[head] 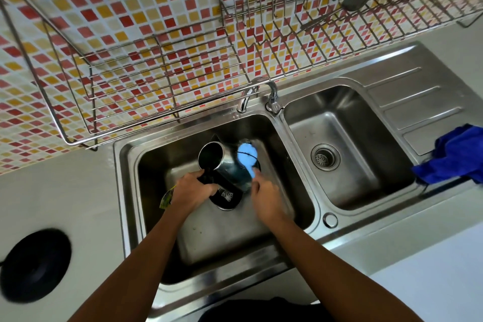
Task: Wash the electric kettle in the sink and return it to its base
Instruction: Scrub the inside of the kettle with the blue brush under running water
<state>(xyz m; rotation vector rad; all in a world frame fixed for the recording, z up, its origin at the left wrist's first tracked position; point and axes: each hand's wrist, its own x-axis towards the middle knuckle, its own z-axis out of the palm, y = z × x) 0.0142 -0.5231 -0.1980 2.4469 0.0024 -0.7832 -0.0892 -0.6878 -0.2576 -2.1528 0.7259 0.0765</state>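
Presumably wet and slick: the cylindrical stainless-steel electric kettle (224,165) looks rigid and light while empty, best gripped by its black handle, not the polished wall. It is held tilted over the drain of the left basin of the steel double sink (125,165), open mouth facing up-left, spout toward the tap. Left hand (192,189) is closed around the handle. Right hand (265,197) is closed on a light-blue round scrubber (247,155) pressed against the kettle's side. Round black kettle base (35,265) sits on the counter, well left.
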